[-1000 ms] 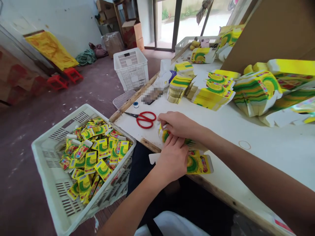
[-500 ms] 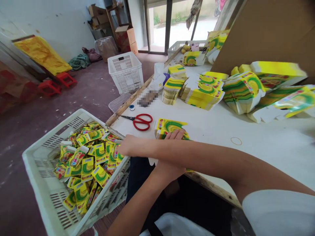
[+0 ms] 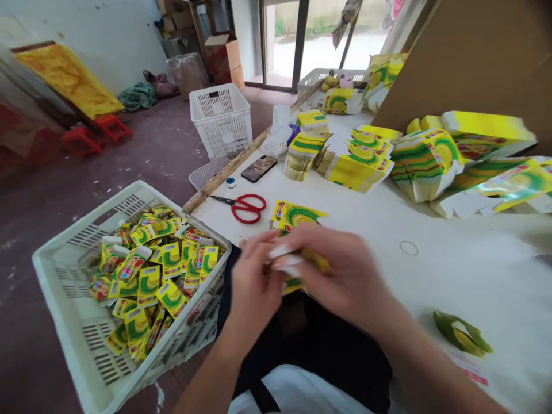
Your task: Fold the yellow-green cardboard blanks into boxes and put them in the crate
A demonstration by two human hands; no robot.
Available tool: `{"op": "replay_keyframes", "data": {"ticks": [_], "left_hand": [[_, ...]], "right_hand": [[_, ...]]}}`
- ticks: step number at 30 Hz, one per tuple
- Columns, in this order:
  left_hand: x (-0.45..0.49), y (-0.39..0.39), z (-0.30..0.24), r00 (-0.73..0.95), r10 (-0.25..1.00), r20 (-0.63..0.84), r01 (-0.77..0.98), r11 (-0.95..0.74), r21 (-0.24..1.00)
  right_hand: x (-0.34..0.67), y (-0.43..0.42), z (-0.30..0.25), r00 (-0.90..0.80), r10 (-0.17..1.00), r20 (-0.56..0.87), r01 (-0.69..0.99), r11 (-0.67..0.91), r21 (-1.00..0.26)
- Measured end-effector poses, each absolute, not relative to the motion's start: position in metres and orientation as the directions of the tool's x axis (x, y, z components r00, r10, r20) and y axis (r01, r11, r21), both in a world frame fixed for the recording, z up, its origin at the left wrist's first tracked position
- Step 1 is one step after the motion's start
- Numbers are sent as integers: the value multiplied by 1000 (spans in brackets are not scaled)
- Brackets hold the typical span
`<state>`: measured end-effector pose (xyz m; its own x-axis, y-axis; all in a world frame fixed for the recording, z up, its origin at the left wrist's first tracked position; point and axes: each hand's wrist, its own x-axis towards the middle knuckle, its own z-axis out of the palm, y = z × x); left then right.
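While both hands meet over the near edge of the worktop (image 3: 366, 218), they hold a small yellow-green carton (image 3: 319, 261) w/ white end flaps (image 3: 288, 261) facing the left hand (image 3: 254, 282). Its fingers are curled in at those flaps; the right hand (image 3: 345, 270), blurred, pinches the carton's body, fingers narrow around it. Exact fingertip contact is partly hidden, so can't tell which flap is gripped. Just beyond, approx. under the fingers, printed yellow cartons (image 3: 297, 215) lie on the worktop by the edge. To do this flap work well, prob. best to keep the right-hand grip light, b/c thin card likely creases if squeezed; let the left fingertips press each flap along its score line, small ones 1st, so corners stay sq. & nothing tears. Elbows low would help steadiness, esp. this close to the edge. Red-handled scissors (image 3: 248, 208) lie near the left hand, tips pointing away from it, so min. snag risk. At left, a white plastic crate (image 3: 43, 259) holds many similar small boxes (image 3: 149, 284), loosely heaped; a rubber band (image 3: 409, 248) lies to the right, well apart.
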<state>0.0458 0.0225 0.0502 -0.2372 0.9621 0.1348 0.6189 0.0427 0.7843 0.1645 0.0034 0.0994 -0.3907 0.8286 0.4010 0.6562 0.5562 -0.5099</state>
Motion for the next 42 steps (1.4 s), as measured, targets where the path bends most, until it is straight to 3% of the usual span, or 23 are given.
{"op": "replay_keyframes", "data": {"ticks": [1,2,4,5,7,8,10,13,16,19,22,25,28,29,31,34,38,42], "left_hand": [[36,18,54,-224,964,145,512,-10,859],[30,13,55,-199,969,147,357,-68,931],[24,4,49,-159,980,118,71,-108,992],[25,-1,42,-156,982,106,18,-105,994],[28,-12,19,-142,977,158,150,-137,979],[29,-18,5,-123,955,270,262,-231,937],[23,-32,-25,75,884,461,508,-431,746],[4,-52,-63,188,869,457,581,-474,662],[-9,-63,-82,354,882,312,655,-472,590],[-8,-63,-86,562,824,-70,748,-471,468],[-4,-56,-76,587,745,-316,782,-419,461],[-12,-45,-48,575,740,-349,781,-370,502],[-29,-33,-7,487,801,-349,789,-233,568],[-33,-30,6,376,859,-347,730,-44,682],[-36,-27,25,274,884,-378,407,249,879],[-21,-29,36,244,869,-431,-123,469,875],[7,-31,33,201,858,-473,-445,510,736],[20,-27,28,47,913,-406,-589,353,727]], "right_hand": [[176,-5,92,-92,866,492,635,432,-641],[183,-12,81,134,868,478,579,323,-748],[183,-19,52,271,879,392,503,218,-836],[177,-21,38,223,917,331,461,200,-865],[162,-24,14,135,955,264,409,189,-893],[155,-27,5,97,959,268,403,209,-891],[149,-36,-5,-1,952,306,393,282,-875],[154,-55,-16,-171,942,290,370,334,-867],[159,-72,-37,-244,969,42,385,136,-913],[159,-80,-71,-179,952,-248,424,-152,-893],[160,-85,-98,-119,927,-355,416,-278,-866],[158,-94,-99,-176,896,-407,320,-339,-885],[152,-97,-70,-269,887,-374,173,-338,-925],[150,-95,-56,-286,894,-344,127,-321,-939],[147,-82,-28,-289,930,-229,13,-236,-972],[149,-53,5,-208,977,53,85,73,-994],[156,-30,16,-28,953,303,345,294,-891],[151,-45,9,7,913,408,493,352,-796]]}}
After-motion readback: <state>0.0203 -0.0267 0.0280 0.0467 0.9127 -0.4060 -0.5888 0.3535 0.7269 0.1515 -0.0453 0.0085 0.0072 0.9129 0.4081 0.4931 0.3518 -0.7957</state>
